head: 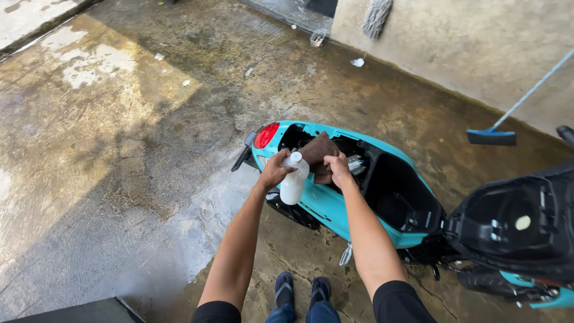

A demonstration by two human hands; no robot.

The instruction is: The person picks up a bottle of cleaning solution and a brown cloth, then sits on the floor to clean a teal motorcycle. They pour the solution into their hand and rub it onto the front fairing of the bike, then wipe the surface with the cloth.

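The left hand [274, 171] was wrapped around the neck of a white bottle [294, 181], fingers curled tight, the bottle tipped toward the cloth. The right hand [338, 169] pinched a brown cloth [318, 152] by its lower edge, at three o'clock from the bottle. Both hung over the rear of a turquoise scooter [335, 206], seat [517, 230] lifted at four o'clock, red tail light [266, 135] at nine. Judging by this, the cloth was only being wetted; the wiping looked undone. The concrete floor [131, 155] was wet.
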